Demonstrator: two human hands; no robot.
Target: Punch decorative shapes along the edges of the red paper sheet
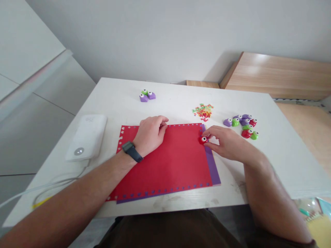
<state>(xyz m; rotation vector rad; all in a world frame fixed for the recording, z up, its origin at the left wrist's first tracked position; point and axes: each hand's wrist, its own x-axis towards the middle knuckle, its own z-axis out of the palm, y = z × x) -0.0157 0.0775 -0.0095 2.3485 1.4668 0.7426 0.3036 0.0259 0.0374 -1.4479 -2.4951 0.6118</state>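
Observation:
A red sheet (170,158) with small shapes punched along its edges lies on a purple sheet (212,165), which shows at the right and bottom. At the red sheet's right edge, my right hand (223,142) holds a small red punch (203,140) between thumb and fingers. My left hand (152,132) rests on the upper left part of the red sheet, its fingers curled together; whether anything is in them is hidden. Beyond the sheets lies a pile of small coloured cut-outs (203,112).
Several purple, green and red punches (245,120) stand at the right. Two purple punches and a green one (144,92) sit at the back. On the left, a white device (88,136) with cables lies on the white table (121,100).

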